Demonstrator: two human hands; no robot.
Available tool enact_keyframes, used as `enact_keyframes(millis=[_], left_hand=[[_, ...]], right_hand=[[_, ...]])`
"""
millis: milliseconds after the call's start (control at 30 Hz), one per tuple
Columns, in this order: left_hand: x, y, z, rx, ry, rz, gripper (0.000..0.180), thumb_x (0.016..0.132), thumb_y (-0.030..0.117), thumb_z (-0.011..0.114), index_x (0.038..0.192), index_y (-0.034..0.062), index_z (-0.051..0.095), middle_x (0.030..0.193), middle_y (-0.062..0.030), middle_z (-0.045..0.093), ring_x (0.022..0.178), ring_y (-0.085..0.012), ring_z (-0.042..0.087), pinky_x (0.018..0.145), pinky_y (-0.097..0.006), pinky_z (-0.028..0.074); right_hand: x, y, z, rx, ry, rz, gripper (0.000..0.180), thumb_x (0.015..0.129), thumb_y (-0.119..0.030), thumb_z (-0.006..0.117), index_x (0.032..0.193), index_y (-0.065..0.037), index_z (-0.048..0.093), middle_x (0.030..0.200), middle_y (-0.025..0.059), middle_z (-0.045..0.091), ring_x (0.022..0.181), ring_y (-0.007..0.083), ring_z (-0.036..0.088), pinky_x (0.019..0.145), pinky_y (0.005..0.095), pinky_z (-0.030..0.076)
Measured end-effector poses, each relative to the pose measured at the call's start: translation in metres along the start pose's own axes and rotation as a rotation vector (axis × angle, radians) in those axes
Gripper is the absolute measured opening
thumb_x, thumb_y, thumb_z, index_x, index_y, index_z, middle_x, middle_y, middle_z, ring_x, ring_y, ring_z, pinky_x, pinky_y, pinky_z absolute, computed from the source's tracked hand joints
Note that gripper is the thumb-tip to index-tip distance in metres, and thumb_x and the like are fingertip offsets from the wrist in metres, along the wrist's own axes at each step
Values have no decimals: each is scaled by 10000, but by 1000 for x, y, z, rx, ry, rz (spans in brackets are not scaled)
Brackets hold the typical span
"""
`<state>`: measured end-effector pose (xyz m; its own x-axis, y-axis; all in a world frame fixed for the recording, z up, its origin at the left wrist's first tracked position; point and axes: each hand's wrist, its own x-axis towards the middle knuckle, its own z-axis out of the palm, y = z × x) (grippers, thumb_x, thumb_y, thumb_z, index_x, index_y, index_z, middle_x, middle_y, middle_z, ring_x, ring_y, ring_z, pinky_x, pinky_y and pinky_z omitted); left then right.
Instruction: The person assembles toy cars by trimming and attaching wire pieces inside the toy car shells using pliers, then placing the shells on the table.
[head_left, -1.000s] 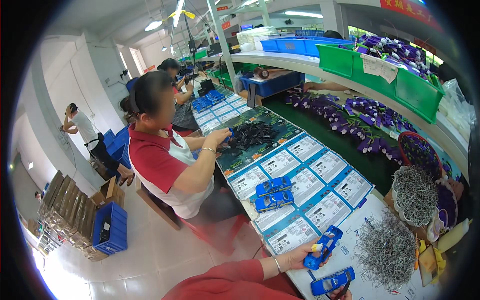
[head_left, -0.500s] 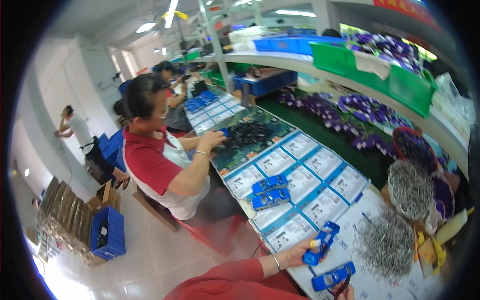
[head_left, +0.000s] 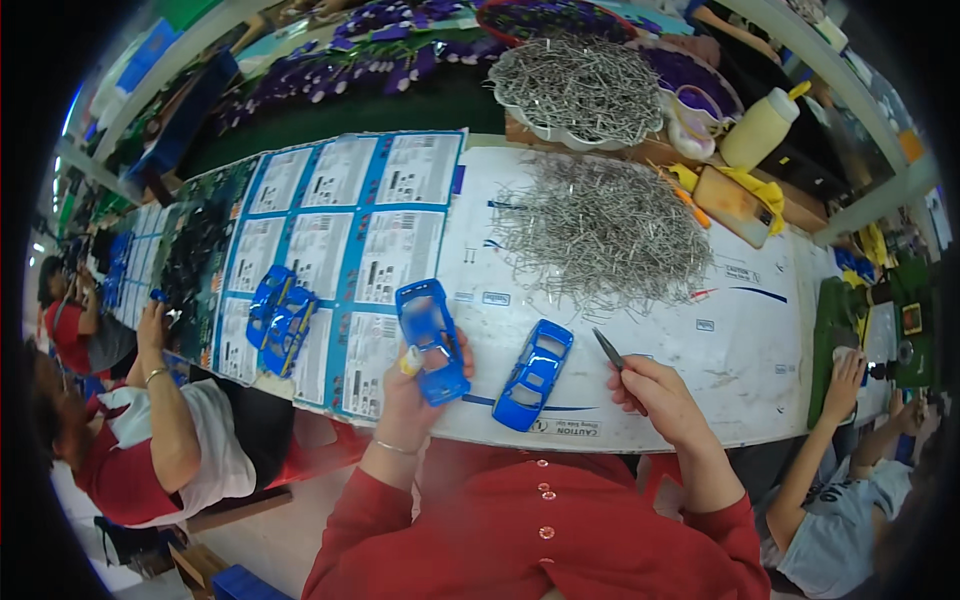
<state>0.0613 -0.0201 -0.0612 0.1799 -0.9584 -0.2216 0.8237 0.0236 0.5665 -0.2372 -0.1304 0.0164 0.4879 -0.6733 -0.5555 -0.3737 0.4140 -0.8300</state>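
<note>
One car (head_left: pixel 432 343) — in left hand (head_left: pixel 405 402)

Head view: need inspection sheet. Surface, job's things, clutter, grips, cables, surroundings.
Surface: white tabletop; blue-and-white printed sheets, left.
Job's things: glossy blue toy car body, held; matching car body on tabletop; two more blue cars on sheets.
Clutter: heap of thin silvery metal pieces; white scalloped bowl with more.
Grips: left hand gripping first car body; right hand holding dark pointed tool.
Cables: nothing seen.
Surroundings: co-worker in red-and-white top, left; person in pale top, right.
</note>
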Motion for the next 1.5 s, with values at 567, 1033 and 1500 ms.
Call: enact_keyframes(millis=[567,1033,1500], left_hand=[[-6,6,12,8,10,-2,652,753,454,674,1154,-32,510,993,-140,583,837,-250,589,736,-352,488],[-7,6,15,0,-7,15,630,736,398,706,1170,-11,501,1011,-147,580,806,-260,592,700,-352,500],[-3,8,72,224,-170,27,842,568,265,738,1309,16,425,1178,-197,545,884,-244,593,743,-319,502]], right_hand=[[27,-53,6,-1058,127,-221,303,864,-282,529,936,2,604,893,198,634,820,315,627,702,420,499],[27,-49,13,-1583,313,-618,182,764,-154,633,888,-27,593,765,125,597,689,298,599,590,396,494],[-13,-42,11,-644,80,-384,245,859,-133,575,1041,32,563,761,152,557,687,249,544,647,339,449]])
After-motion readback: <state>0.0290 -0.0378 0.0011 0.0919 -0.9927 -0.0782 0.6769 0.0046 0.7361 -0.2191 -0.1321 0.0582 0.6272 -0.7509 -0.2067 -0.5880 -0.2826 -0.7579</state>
